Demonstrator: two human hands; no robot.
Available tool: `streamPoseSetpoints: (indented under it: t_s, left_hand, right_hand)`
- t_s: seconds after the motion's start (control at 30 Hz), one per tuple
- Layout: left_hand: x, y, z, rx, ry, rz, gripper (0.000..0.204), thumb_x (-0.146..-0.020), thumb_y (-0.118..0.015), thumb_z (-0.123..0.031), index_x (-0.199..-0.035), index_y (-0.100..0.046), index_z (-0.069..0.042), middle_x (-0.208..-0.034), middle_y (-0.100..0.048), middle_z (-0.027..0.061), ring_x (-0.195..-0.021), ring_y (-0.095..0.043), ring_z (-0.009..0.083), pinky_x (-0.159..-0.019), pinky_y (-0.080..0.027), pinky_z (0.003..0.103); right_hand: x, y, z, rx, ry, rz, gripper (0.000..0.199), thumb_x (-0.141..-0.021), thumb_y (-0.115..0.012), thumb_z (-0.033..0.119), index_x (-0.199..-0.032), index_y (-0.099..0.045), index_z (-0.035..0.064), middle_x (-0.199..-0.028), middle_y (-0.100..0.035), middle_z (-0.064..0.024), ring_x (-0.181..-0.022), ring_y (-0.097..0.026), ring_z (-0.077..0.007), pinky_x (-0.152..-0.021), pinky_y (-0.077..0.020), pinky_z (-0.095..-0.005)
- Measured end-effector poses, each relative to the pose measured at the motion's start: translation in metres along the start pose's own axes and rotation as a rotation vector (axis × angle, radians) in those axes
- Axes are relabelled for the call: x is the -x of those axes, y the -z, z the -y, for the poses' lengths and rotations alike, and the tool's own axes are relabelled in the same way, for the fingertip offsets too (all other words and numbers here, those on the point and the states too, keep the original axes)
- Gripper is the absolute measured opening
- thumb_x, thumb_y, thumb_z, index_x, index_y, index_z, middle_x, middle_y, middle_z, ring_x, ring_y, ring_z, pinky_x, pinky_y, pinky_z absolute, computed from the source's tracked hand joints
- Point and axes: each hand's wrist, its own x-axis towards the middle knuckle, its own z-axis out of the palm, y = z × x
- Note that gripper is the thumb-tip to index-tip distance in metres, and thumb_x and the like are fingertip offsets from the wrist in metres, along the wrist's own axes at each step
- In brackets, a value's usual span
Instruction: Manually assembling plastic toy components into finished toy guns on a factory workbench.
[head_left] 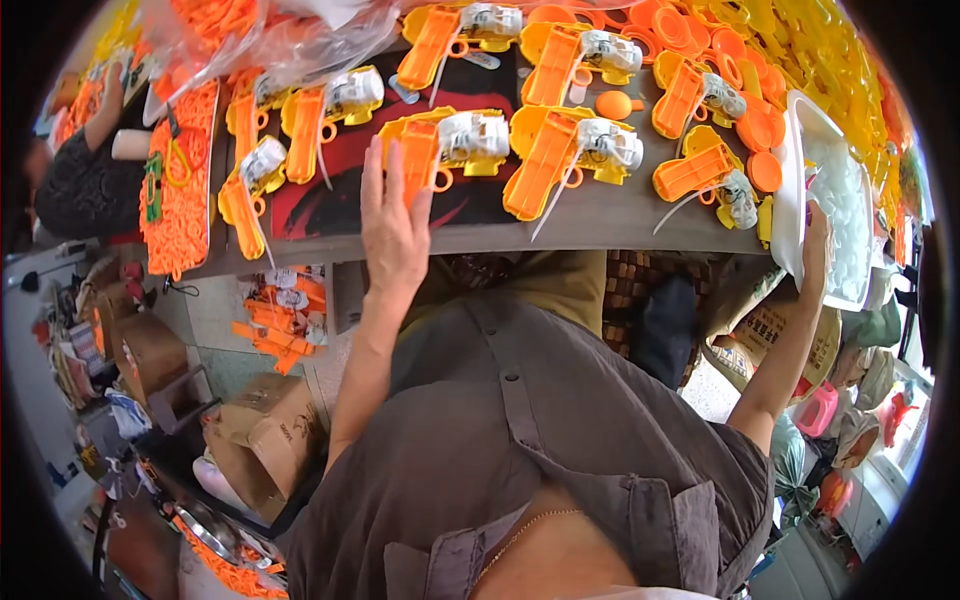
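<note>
My left hand (393,225) lies flat at the near edge of the wooden table (600,222), fingers spread, its fingertips touching an orange and yellow plastic toy gun (440,145) with a white packet on it. My right hand (816,245) reaches to the right and grips the near rim of a white tray (800,190) holding small white pieces. Several more orange and yellow toy guns (570,150) lie in rows across the table.
Loose round orange parts (760,130) and a heap of yellow parts (830,60) fill the far right. An orange pile (185,180) lies at the left, where another person's arm (95,120) rests. Cardboard boxes (265,430) and bags stand on the floor.
</note>
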Motion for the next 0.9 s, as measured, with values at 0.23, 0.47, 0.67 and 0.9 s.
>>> streamPoseSetpoints:
  t_s: [0.23, 0.47, 0.67, 0.9]
  left_hand:
    - [0.001, 0.035, 0.012, 0.215, -0.196, -0.084, 0.046, -0.088, -0.054, -0.004, -0.134, -0.050, -0.004, -0.147, -0.039, 0.0151, -0.139, -0.030, 0.0355, -0.113, -0.028, 0.049]
    - [-0.006, 0.057, 0.012, -0.262, -0.738, 0.276, 0.027, -0.079, -0.060, -0.002, -0.105, -0.065, -0.006, -0.143, -0.045, 0.0063, -0.140, -0.031, 0.0258, -0.116, -0.024, 0.048]
    - [-0.016, 0.043, 0.022, -0.186, -0.784, 0.326, 0.013, -0.082, -0.063, -0.006, -0.095, -0.063, -0.002, -0.139, -0.049, 0.0078, -0.137, -0.038, 0.0230, -0.113, -0.032, 0.042]
    - [-0.016, 0.049, 0.033, 0.071, -0.600, 0.318, 0.011, -0.079, -0.069, -0.004, -0.086, -0.062, -0.001, -0.131, -0.056, 0.0087, -0.130, -0.047, 0.0259, -0.110, -0.039, 0.040]
  right_hand:
    - [0.005, 0.015, -0.019, 0.079, -0.059, -0.269, 0.028, -0.089, -0.057, 0.026, -0.106, -0.068, 0.0072, -0.098, -0.069, -0.0174, -0.090, -0.066, -0.0294, -0.081, -0.0481, -0.0371]
    - [0.132, 0.016, 0.203, -1.014, 0.298, -0.044, 0.027, -0.092, -0.061, 0.025, -0.109, -0.065, 0.0040, -0.100, -0.065, -0.0015, -0.091, -0.058, -0.0107, -0.081, -0.0441, -0.0252]
    - [0.203, -0.086, 0.319, -1.854, 0.170, 1.005, 0.025, -0.096, -0.056, 0.016, -0.115, -0.054, -0.0014, -0.126, -0.058, -0.0198, -0.110, -0.062, -0.0269, -0.093, -0.0523, -0.0346]
    - [0.197, -0.114, 0.312, -1.955, -0.103, 1.025, 0.033, -0.099, -0.052, 0.013, -0.126, -0.049, -0.0056, -0.131, -0.055, -0.0209, -0.116, -0.059, -0.0253, -0.095, -0.0524, -0.0325]
